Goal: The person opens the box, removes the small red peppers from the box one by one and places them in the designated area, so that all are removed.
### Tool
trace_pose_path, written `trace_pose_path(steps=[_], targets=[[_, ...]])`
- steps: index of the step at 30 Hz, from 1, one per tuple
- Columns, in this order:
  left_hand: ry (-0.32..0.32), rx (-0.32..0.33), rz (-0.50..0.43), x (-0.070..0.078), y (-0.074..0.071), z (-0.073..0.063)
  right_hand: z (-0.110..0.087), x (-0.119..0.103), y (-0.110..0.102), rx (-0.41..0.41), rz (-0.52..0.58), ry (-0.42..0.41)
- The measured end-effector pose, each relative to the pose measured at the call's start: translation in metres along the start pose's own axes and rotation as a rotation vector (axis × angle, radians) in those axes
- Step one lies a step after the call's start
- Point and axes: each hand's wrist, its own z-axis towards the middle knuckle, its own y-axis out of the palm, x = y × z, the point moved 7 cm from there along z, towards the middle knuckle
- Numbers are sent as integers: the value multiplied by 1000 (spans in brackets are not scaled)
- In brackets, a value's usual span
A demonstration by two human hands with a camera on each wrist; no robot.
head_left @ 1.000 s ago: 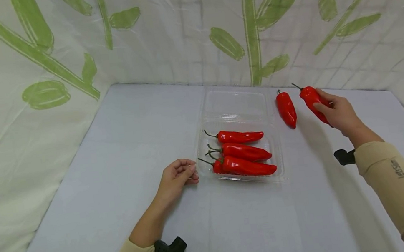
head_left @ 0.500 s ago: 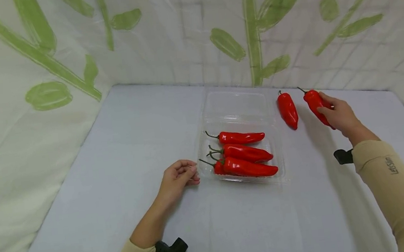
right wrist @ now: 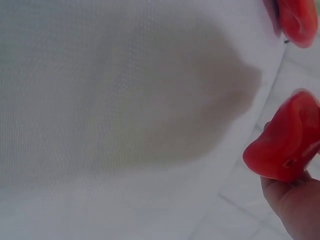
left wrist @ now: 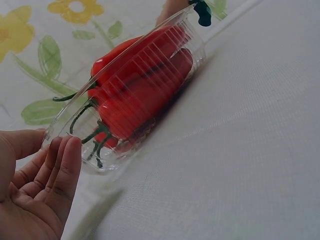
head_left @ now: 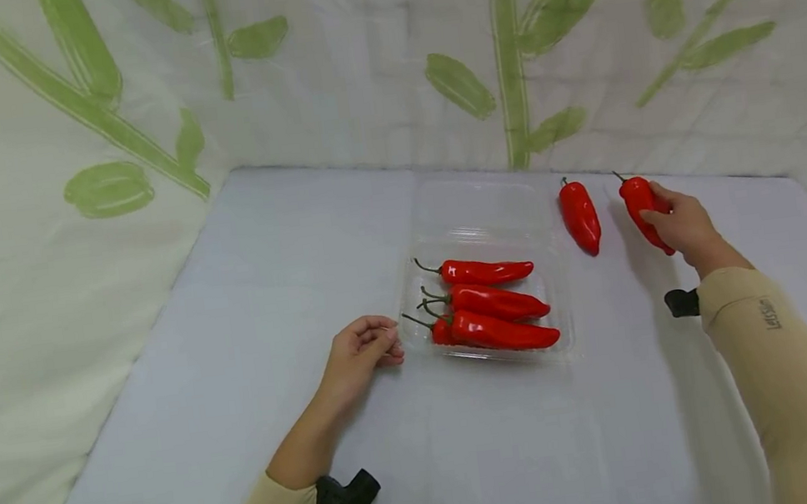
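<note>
Between thumb and fingers, my left hand [head_left: 363, 354] pinches the left rim of a clear plastic clamshell container [head_left: 568, 333]. Several glossy red peppers [head_left: 489, 271] with green stems lie inside it, stems to the left, the front ones overlapping. In the left wrist view, the thumb and fingers [left wrist: 65, 172] meet at the container's rim beside the stems. Further right, my right hand [head_left: 683, 226] grips another red pepper [head_left: 641, 206], its stem pointing to the back left. The right wrist view shows this pepper [right wrist: 285, 140] above the tabletop, its shadow on the cloth.
A loose red pepper [head_left: 581, 217] lies on the table between the container and my right hand. The container's lid [head_left: 476, 201] is folded back behind it. A pale cloth [head_left: 352, 82] painted with flowers hangs along the table's [head_left: 229, 307] back edge.
My right hand has moved slightly right with its pepper, widening the gap to the loose pepper. The left hand stays on the container's rim. The head view has shifted a little.
</note>
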Motion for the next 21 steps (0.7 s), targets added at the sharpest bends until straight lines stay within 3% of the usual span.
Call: trace_pose_path(steps=[5,10,12,21], targets=[[9,16,10,2,-6,-7,9,-6,9,-7,-1,13],[115,-23,-18,7,-3,-9,13,-1,8,-4,-2,33],[127,-28,-27,7,-3,-9,14,2,9,-8,2,54],[22,-3,10,2,-1,-5,15,7,11,-12,5,92]])
